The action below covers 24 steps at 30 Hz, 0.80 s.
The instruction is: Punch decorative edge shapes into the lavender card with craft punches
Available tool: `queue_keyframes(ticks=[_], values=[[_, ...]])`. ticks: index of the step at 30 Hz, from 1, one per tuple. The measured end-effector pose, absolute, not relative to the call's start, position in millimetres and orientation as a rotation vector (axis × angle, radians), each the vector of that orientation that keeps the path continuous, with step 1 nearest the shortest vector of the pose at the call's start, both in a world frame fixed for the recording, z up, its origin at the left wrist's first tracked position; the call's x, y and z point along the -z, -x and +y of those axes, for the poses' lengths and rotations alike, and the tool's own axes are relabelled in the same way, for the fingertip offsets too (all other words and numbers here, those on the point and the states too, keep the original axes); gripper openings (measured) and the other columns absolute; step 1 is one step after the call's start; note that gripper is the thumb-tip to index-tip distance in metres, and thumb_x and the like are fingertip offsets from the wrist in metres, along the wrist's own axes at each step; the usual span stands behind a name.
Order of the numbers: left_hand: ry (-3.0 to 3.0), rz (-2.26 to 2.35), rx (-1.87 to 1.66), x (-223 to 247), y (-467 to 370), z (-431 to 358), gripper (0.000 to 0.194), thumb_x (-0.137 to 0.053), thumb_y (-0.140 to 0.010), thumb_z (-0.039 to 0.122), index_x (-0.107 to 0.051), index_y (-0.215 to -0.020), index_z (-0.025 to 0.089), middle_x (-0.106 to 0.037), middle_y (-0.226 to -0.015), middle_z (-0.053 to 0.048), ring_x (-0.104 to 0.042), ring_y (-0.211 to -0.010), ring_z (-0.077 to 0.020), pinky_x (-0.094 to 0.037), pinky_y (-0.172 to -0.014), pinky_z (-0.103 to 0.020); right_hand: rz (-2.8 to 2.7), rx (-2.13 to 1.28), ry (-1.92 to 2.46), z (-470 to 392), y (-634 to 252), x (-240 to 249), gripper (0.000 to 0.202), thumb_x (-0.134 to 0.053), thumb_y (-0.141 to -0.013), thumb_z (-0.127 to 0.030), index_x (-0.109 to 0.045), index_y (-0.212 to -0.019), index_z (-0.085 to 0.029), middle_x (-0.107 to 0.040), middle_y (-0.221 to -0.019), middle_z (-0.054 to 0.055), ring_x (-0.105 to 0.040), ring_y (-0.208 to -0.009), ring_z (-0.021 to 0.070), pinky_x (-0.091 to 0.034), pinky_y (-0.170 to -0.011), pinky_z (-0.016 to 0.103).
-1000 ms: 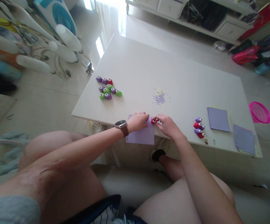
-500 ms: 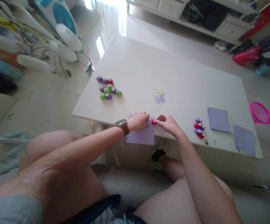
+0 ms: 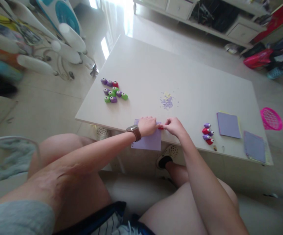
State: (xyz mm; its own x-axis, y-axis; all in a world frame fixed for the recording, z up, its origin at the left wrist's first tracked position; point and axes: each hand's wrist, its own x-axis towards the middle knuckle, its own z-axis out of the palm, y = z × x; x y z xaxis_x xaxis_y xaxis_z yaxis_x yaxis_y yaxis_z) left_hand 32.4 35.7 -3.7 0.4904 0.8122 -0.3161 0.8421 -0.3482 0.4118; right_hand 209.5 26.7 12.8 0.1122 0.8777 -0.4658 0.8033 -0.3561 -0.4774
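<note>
A light purple sheet of paper (image 3: 147,143) lies at the near edge of the table, its lower part jutting over the edge. Small punched shapes show along its left and top margins. My left hand (image 3: 147,126), with a watch on the wrist, rests over the paper with fingers stretched out, and a fingertip reaches a small red craft punch (image 3: 160,128) at the sheet's right edge. From the other side, my right hand (image 3: 174,126) pinches this punch between thumb and fingers. Both hands partly cover it.
Several purple, green and red punches (image 3: 112,93) stand at the table's left, more punches (image 3: 208,133) at the right. Purple and yellow paper bits (image 3: 167,101) lie mid-table. Two paper stacks (image 3: 228,125) are at the right. A pink basket (image 3: 271,118) stands beyond the table.
My left hand has slid a little to the right, and its fingertip now meets the red punch. My right hand's fingers have curled in closer around the punch.
</note>
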Motion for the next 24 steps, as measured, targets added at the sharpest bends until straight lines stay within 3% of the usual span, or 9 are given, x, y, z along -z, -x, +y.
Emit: queue_keyframes(ticks=[8,13,18,21,24], values=[[-2.180,1.394,0.179,-7.2,-36.3,36.0,0.059,-0.036,-0.109,0.059,-0.066,-0.126,0.012,-0.070,-0.133,-0.022,-0.066,-0.129,-0.0343,-0.051,-0.105,-0.046,-1.726,-1.042,2.294,26.8,-203.6,-11.4,0.031,-0.083,-0.073,-0.032,-0.057,-0.061,-0.022,-0.066,-0.064,0.001,-0.059,-0.065,0.0159,-0.039,-0.060,0.027],[-2.172,1.307,0.194,-2.0,-31.8,41.6,0.062,-0.032,-0.109,0.060,-0.066,-0.125,0.011,-0.070,-0.132,-0.022,-0.067,-0.126,-0.0365,-0.053,-0.102,-0.049,-1.761,-1.147,2.223,25.1,-215.6,-19.8,0.027,-0.078,-0.082,-0.037,-0.062,-0.068,-0.021,-0.069,-0.068,0.003,-0.062,-0.067,0.0171,-0.042,-0.063,0.027],[-2.326,1.288,0.138,-0.5,-27.7,30.7,0.042,-0.035,-0.109,0.037,-0.063,-0.127,0.011,-0.068,-0.128,-0.021,-0.066,-0.122,-0.0329,-0.051,-0.101,-0.046,-1.905,-0.899,2.120,14.3,-220.1,-27.0,0.017,-0.078,-0.083,-0.034,-0.072,-0.089,-0.019,-0.075,-0.094,0.007,-0.066,-0.081,0.0191,-0.049,-0.074,0.029],[-2.365,1.281,0.153,-5.9,-26.8,22.8,0.035,-0.038,-0.106,0.027,-0.061,-0.128,0.010,-0.066,-0.128,-0.021,-0.064,-0.120,-0.0318,-0.052,-0.097,-0.044,-2.065,-0.783,2.036,8.0,-216.2,-23.7,0.024,-0.076,-0.083,-0.024,-0.074,-0.107,-0.020,-0.073,-0.116,0.010,-0.067,-0.091,0.0198,-0.052,-0.084,0.030],[-2.396,1.266,0.173,-13.0,-25.8,17.1,0.034,-0.039,-0.105,0.023,-0.060,-0.127,0.009,-0.064,-0.127,-0.022,-0.063,-0.118,-0.0324,-0.052,-0.095,-0.044,-2.168,-0.755,2.054,5.7,-214.9,-21.1,0.017,-0.067,-0.088,-0.017,-0.075,-0.102,-0.022,-0.075,-0.113,0.008,-0.068,-0.095,0.0209,-0.050,-0.087,0.030]])
